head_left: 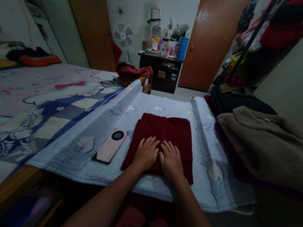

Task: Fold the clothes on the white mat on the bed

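A dark red garment (166,128), folded into a neat rectangle, lies on a light blue cloth (158,105) in front of me. My left hand (146,153) rests flat on its near left part, fingers stretched out. Beside it, my right hand (171,159) lies flat on the near right part, fingers spread a little. The two hands are close together, thumbs almost meeting at the middle. What kind of garment it is cannot be made out. To the left of it a pink phone (110,147) with a round black camera ring lies face down on the cloth.
A bed with a patterned sheet (76,103) stretches along the left. Folded brown fleece clothing (265,144) is piled at the right. Reddish cloth (133,74) hangs over a wooden post at the far end. Beyond stand a white fan (123,36) and a dark cabinet (159,71).
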A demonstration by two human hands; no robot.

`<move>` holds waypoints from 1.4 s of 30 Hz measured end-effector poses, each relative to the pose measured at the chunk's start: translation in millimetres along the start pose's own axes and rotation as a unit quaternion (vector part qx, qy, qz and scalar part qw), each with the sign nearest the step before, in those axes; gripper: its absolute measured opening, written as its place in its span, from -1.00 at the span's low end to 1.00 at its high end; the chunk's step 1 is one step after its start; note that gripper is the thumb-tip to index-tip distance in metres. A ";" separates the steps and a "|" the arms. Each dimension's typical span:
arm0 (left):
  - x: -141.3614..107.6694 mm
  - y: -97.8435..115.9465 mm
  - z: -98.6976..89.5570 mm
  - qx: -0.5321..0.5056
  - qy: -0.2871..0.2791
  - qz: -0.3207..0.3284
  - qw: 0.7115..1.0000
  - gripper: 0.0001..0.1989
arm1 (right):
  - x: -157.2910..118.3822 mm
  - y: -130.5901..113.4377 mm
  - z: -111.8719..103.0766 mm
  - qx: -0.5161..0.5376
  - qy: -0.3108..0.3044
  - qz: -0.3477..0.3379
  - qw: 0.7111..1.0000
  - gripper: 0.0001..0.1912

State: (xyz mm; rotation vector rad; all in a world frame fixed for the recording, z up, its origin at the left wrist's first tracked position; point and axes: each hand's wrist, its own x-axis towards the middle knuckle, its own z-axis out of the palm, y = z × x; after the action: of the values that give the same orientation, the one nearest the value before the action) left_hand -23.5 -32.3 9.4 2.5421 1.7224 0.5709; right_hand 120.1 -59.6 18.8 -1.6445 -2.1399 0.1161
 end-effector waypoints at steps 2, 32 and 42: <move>-0.3 -0.7 0.1 -0.006 0.001 -0.001 1.000 -0.60 | -1.0 0.9 2.1 -0.001 -0.004 -0.001 1.000 -0.57; -19.9 -39.7 -20.3 0.044 0.010 -0.065 0.997 -0.51 | -1.7 1.9 -0.8 0.013 -0.009 0.008 1.000 -0.57; -3.0 -0.7 -19.2 -0.054 0.004 0.008 0.999 -0.56 | -1.9 3.6 2.5 0.008 -0.006 0.009 1.000 -0.56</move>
State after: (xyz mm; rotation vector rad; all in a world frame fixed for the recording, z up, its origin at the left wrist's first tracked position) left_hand -31.0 -38.3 26.3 2.4857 1.6272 0.6559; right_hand 122.8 -59.8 14.8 -1.6582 -2.1283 0.1478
